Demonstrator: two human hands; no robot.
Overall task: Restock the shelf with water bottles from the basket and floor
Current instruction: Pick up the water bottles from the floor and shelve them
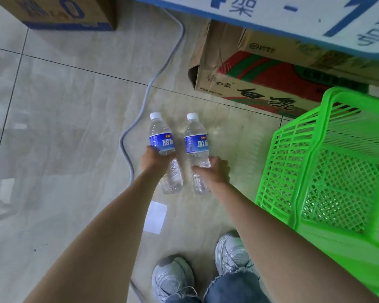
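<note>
Two clear water bottles with white caps and blue labels are held side by side over the tiled floor. My left hand (154, 161) is wrapped around the middle of the left bottle (161, 136). My right hand (216, 170) grips the lower half of the right bottle (196, 138). Both bottles point caps away from me. To the right stands a green plastic basket (293, 154), tilted, and no bottles show inside it. The shelf's white and blue edge (293, 16) runs across the top right.
A grey cable (140, 110) snakes across the floor left of the bottles. Cardboard boxes (249, 84) sit under the shelf, another box (53, 12) at the top left. My shoes (206, 270) are at the bottom, beside a white patch (155, 217) on the floor.
</note>
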